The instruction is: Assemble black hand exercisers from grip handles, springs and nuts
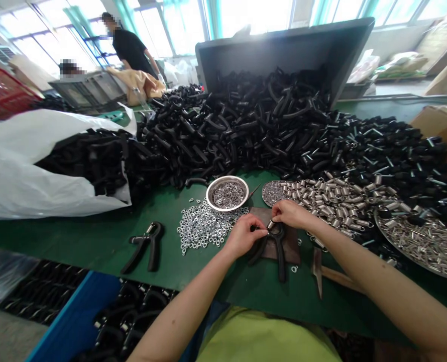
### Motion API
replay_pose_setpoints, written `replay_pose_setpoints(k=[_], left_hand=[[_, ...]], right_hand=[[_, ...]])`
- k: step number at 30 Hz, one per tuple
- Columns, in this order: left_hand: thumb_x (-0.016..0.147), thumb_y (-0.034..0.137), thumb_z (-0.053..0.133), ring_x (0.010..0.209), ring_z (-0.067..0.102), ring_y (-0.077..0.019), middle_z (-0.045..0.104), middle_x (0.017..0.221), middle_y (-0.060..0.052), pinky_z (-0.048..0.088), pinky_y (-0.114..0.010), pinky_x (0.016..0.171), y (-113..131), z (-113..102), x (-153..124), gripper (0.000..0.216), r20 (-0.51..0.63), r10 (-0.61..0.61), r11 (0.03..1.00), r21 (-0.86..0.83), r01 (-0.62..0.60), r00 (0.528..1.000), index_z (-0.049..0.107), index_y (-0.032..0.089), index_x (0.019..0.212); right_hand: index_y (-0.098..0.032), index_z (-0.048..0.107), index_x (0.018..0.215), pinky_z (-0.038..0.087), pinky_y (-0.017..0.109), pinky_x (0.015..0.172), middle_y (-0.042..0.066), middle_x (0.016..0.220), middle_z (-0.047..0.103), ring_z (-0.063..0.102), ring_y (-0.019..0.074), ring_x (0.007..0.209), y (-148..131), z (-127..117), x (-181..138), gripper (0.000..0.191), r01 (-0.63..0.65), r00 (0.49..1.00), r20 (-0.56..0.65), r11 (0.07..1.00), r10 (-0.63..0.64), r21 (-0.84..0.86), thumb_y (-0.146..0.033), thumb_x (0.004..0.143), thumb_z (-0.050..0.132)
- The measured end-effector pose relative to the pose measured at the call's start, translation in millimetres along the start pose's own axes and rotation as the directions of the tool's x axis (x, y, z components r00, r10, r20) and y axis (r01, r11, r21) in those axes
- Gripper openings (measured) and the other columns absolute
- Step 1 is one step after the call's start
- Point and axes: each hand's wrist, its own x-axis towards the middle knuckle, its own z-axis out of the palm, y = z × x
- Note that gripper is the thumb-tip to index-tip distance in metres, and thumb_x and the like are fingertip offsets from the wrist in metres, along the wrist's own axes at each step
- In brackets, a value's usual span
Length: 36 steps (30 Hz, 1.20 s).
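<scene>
A black hand-grip exerciser [280, 254] lies with its handles toward me on a flat brown plate [292, 246]. Over its upper end, my right hand [289, 213] pinches a small metal coil spring [270, 224]. From the other side, my left hand [247, 234] has its thumb and fingers closed at the top of the left handle, close to the spring. The fingers partly cover where the spring meets the handles. Another hand-grip exerciser [153, 247], with its spring in place, lies off to the left on the green table [208, 271].
A steel bowl [226, 207] of small metal parts stands behind loose nuts [201, 229]. Springs [332, 203], a tray of pins [430, 246] and a hammer [319, 276] lie right. Black handles [238, 125] are heaped behind; a blue-edged crate [80, 311] sits lower left. Two people are beyond.
</scene>
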Motion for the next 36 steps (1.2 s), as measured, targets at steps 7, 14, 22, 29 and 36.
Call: replay_pose_setpoints(k=[7,14,22,29,36], left_hand=[[0.071,0.022,0.069,0.093,0.053,-0.0192,0.062,0.091,-0.002,0.037,-0.033,0.088,8,18,4,0.003,0.074,0.04,0.986,0.161,-0.052,0.996,0.067,0.02,0.072],[0.069,0.018,0.068,0.089,0.054,-0.0161,0.057,0.092,-0.002,0.041,-0.026,0.081,6,17,10,0.003,0.163,-0.016,0.997,0.079,0.003,0.987,0.065,0.017,0.07],[0.061,0.021,0.071,0.072,0.052,-0.0123,0.056,0.083,0.0,0.041,-0.023,0.067,-1,21,22,0.012,0.207,-0.17,0.985,0.071,0.158,0.963,0.064,0.015,0.068],[0.062,0.024,0.071,0.072,0.052,-0.0127,0.056,0.083,0.0,0.04,-0.024,0.067,1,21,17,0.013,0.183,-0.181,0.982,0.085,0.167,0.966,0.064,0.015,0.067],[0.062,0.023,0.07,0.073,0.052,-0.0141,0.056,0.083,-0.001,0.04,-0.024,0.065,8,17,17,0.012,0.174,-0.199,0.978,0.094,0.185,0.964,0.064,0.015,0.067]], right_hand=[[-0.02,0.066,0.09,0.04,0.024,0.066,0.001,0.078,0.065,0.059,0.016,0.076,-6,3,-17,0.021,0.02,0.999,-0.028,1.0,-0.02,-0.006,-0.016,0.07,0.061],[-0.027,0.062,0.102,0.049,0.032,0.074,0.005,0.102,0.065,0.062,0.0213,0.088,38,1,-156,0.025,-0.072,0.983,-0.173,0.997,0.063,-0.043,-0.033,0.078,0.055],[-0.024,0.06,0.09,0.051,0.04,0.07,0.01,0.087,0.067,0.065,0.0268,0.078,91,46,-240,0.025,-0.332,0.926,-0.228,0.938,0.302,-0.103,-0.044,0.081,0.049],[-0.026,0.044,0.128,0.053,0.031,0.065,0.006,0.093,0.069,0.066,0.0196,0.072,4,1,-176,0.04,-0.129,0.844,-0.502,0.98,0.19,0.154,-0.037,0.092,0.032],[-0.026,0.05,0.125,0.052,0.035,0.07,0.006,0.11,0.067,0.068,0.0241,0.082,-5,13,-120,0.038,-0.088,0.942,-0.332,0.989,0.043,-0.122,-0.029,0.09,0.035]])
